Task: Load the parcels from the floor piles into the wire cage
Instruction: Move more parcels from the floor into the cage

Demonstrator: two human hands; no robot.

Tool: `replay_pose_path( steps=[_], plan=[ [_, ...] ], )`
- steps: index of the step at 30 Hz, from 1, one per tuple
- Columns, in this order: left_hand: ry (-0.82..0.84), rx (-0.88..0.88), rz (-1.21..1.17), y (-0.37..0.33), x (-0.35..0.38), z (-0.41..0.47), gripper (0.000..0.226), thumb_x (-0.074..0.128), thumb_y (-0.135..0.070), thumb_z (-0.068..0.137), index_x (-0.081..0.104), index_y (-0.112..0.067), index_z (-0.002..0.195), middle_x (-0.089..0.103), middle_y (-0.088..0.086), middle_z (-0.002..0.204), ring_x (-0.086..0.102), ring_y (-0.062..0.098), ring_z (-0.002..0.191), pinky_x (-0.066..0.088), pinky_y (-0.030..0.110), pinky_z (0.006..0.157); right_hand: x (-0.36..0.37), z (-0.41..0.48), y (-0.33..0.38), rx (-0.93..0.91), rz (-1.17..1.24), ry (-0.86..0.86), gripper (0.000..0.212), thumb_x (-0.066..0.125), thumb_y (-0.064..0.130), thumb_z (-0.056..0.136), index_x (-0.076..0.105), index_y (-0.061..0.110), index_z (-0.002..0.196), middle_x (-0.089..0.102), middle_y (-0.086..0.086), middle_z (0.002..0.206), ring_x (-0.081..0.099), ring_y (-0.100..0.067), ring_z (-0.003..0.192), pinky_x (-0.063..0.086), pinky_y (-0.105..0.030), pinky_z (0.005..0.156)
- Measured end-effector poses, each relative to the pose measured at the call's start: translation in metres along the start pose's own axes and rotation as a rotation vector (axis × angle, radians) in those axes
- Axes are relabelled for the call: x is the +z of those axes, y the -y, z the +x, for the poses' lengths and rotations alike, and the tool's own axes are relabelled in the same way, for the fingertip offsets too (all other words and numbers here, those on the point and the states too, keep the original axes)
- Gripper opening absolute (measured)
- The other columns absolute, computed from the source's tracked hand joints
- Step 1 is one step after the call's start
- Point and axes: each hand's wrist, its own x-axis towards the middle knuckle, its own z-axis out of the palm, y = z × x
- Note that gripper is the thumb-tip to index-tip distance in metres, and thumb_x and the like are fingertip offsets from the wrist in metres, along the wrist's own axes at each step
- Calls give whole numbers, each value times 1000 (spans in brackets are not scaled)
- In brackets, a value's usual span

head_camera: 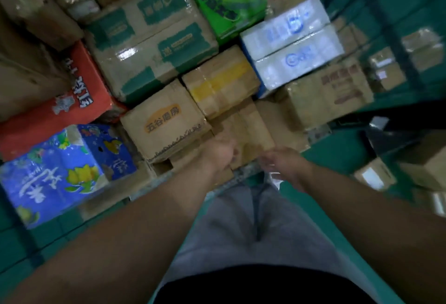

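Green floor [325, 159] lies nearest, beneath the person. Both bare arms extend forward and down.

Left hand [220, 153]: rests against the near left edge of the plain box [251, 130]. Motion blur hides whether its fingers [233, 157] grip the cardboard.

Right hand [281, 161]: just beside the near right corner of the box, its fingers loosely extended toward it and enclosing nothing.

The plain box sits at the near edge of the packed load, apparently inside the cage [399, 50], between the two hands and directly ahead of both. Its long axis appears to run away from the person, so the hands flank its short near end. The left hand is the closer.

Judgement: the coming move is a forward push to seat the box against the taped box [222, 81], which touches it behind. Further parcels pack the cage beyond.
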Motion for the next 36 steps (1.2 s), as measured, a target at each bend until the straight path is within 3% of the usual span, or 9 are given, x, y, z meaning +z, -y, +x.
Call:
replay_pose_path(
  steps=[3, 4, 6, 9, 12, 15, 19, 27, 36],
  plan=[
    [90, 0, 162, 13, 34, -46, 14, 50, -18, 101, 58, -14, 91, 62, 11, 86, 56, 20, 71, 38, 21, 50, -30, -50, -54, 97, 291, -47, 28, 38, 16, 106, 56, 17, 84, 67, -3, 72, 58, -14, 58, 32, -25, 60],
    [119, 13, 209, 13, 47, -58, 16, 50, -17, 102, 56, -12, 87, 57, 11, 80, 51, 18, 65, 37, 21, 49, -39, -63, -71, 97, 315, -83, 27, 39, 16, 106, 56, 17, 85, 71, -6, 78, 62, -14, 62, 38, -25, 64],
    [181, 41, 305, 11, 80, -83, 20, 51, -16, 102, 55, -11, 83, 54, 9, 75, 47, 14, 59, 35, 23, 49, -61, -94, -105, 48, 338, -222, 18, 48, 13, 104, 59, 16, 90, 71, -21, 114, 66, -18, 76, 49, -25, 73],
    [251, 148, 440, 6, 135, -116, 19, 53, -20, 102, 54, -16, 84, 57, 5, 79, 50, 13, 62, 35, 23, 49, -94, -138, -159, 18, 434, -311, 11, 48, 6, 104, 59, 8, 101, 58, -33, 134, 62, -19, 72, 43, -21, 60],
    [287, 287, 597, 3, 203, -145, 18, 55, -21, 101, 51, -17, 84, 53, 3, 74, 47, 13, 61, 37, 22, 51, -118, -182, -221, 17, 559, -479, 8, 59, 16, 98, 63, 17, 91, 71, -21, 114, 61, -21, 87, 51, -33, 78],
    [319, 377, 735, 9, 280, -175, 20, 59, -24, 99, 52, -19, 80, 58, 3, 76, 51, 16, 65, 39, 27, 60, -132, -219, -290, 10, 685, -594, 8, 59, 20, 97, 64, 20, 91, 69, -8, 99, 62, -21, 87, 52, -39, 84],
    [416, 468, 867, 47, 397, -232, 16, 58, -27, 98, 55, -20, 84, 64, 2, 84, 56, 21, 77, 37, 29, 63, -151, -264, -395, 38, 832, -591, 20, 52, 19, 101, 64, 8, 113, 68, -8, 109, 62, -20, 86, 44, -29, 72],
    [591, 462, 1020, 150, 585, -334, 13, 57, -29, 102, 59, -20, 93, 68, 1, 96, 63, 17, 78, 40, 29, 65, -209, -327, -584, 87, 1093, -725, 26, 48, 17, 102, 61, 3, 119, 64, -7, 102, 58, -18, 79, 36, -26, 60],
    [476, 374, 1093, 131, 681, -329, 19, 59, -29, 101, 65, -13, 109, 72, 5, 107, 66, 20, 81, 45, 30, 69, -304, -320, -663, 113, 1291, -677, 21, 50, 23, 103, 59, 13, 119, 67, -7, 113, 60, -22, 92, 42, -34, 77]
  ],
)
